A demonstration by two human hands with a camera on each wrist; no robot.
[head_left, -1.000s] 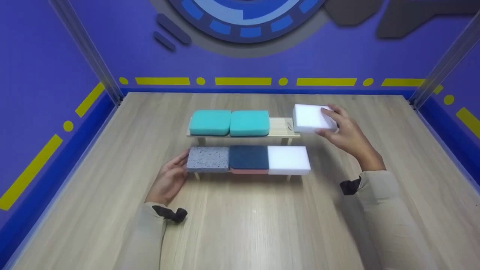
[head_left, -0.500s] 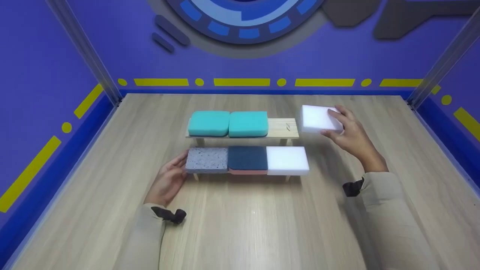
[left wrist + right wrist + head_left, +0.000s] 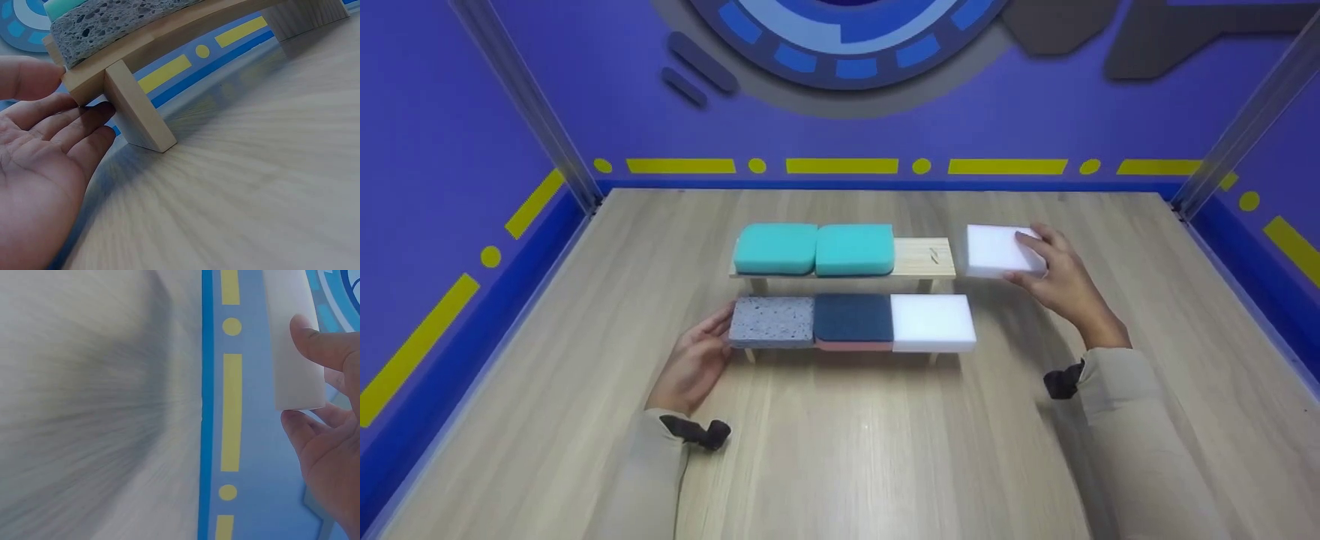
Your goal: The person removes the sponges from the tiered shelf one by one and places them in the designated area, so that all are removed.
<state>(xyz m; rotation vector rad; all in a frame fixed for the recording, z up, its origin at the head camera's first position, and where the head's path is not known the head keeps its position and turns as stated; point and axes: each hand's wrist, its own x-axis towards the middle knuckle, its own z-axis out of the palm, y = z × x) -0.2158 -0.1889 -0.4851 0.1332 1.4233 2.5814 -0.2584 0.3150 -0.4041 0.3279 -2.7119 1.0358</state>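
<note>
My right hand pinches a white sponge between thumb and fingers, just off the right end of the rear wooden rack. In the right wrist view the white sponge is raised above the table. On the rear rack sit two teal sponges, with bare wood at its right end. My left hand touches the left end of the front wooden rack with loosely straight fingers. That rack carries a speckled grey sponge, a dark sponge with a pink underside and another white sponge.
Both racks stand on short legs, one behind the other, on a wood-grain table. Blue panels with yellow marks wall in the back and both sides.
My right hand has carried the white sponge rightward off the end of the rear rack, then slightly lower. The left hand and the other sponges stay in place.
</note>
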